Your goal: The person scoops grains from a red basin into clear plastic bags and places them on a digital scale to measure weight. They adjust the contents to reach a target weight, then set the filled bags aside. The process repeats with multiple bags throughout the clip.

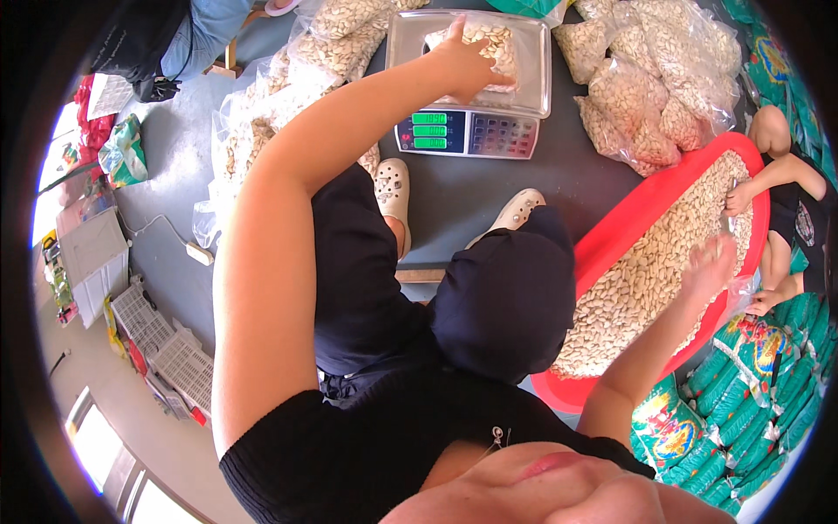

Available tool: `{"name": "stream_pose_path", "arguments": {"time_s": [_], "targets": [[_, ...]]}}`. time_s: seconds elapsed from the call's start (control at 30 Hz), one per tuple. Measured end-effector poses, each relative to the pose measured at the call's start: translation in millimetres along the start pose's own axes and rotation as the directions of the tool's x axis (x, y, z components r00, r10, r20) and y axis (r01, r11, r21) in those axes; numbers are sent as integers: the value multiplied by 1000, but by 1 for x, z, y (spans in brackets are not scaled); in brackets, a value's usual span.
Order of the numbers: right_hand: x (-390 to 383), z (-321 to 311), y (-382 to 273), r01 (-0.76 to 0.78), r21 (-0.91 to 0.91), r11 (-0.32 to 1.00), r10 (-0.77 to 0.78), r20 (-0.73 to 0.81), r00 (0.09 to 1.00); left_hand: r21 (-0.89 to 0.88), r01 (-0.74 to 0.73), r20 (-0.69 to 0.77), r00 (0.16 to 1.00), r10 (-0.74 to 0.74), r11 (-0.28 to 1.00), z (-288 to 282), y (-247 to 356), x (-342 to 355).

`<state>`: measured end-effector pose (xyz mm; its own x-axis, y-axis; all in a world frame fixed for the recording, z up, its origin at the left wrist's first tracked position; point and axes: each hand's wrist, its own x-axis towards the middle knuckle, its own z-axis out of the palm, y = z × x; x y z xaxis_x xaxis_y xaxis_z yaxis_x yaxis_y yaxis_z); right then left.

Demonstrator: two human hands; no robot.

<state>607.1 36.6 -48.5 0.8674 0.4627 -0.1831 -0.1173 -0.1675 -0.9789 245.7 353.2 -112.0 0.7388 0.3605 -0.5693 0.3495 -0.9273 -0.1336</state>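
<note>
My left hand (467, 68) reaches out over a digital scale (504, 133), fingers spread. It rests on or just above a clear plastic bag (502, 52) of pale seeds, perhaps pumpkin seeds, which lies on the scale's metal pan (406, 48). Part of the bag is covered by the hand. At the right, my right hand (709, 265) is over a long red tub (602, 244) filled with loose pale seeds (646, 271). Motion blurs its fingers, so I cannot see whether they hold anything.
Filled clear seed bags (340, 44) lie left of the scale, and more bags (642, 87) right of it. A co-worker's hand (738, 199) touches the seeds at the tub's far end. Green packed sacks (742, 410) are stacked at right; plastic crates (166, 341) stand at left.
</note>
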Motion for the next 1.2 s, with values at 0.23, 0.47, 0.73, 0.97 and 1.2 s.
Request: {"name": "stream_pose_path", "arguments": {"time_s": [0.23, 0.47, 0.73, 0.97, 1.2], "targets": [[-52, 310, 3, -229, 530, 816, -83, 501, 861, 16, 47, -89, 995, -45, 999, 13, -19, -3], [-43, 405, 91, 519, 104, 848, -406, 758, 511, 14, 59, -164, 985, -56, 998, -14, -33, -44], [-21, 382, 96, 286, 216, 934, -357, 631, 689, -191, 59, -542, 826, -155, 980, -15, -50, -71], [-1, 311, 84, -632, 375, 678, 49, 835, 549, -798, 32, -441, 650, -619, 602, 31, -93, -77], [-10, 259, 91, -700, 343, 626, 373, 657, 655, -958, 69, -185, 594, -783, 279, 84, -116, -68]]}}
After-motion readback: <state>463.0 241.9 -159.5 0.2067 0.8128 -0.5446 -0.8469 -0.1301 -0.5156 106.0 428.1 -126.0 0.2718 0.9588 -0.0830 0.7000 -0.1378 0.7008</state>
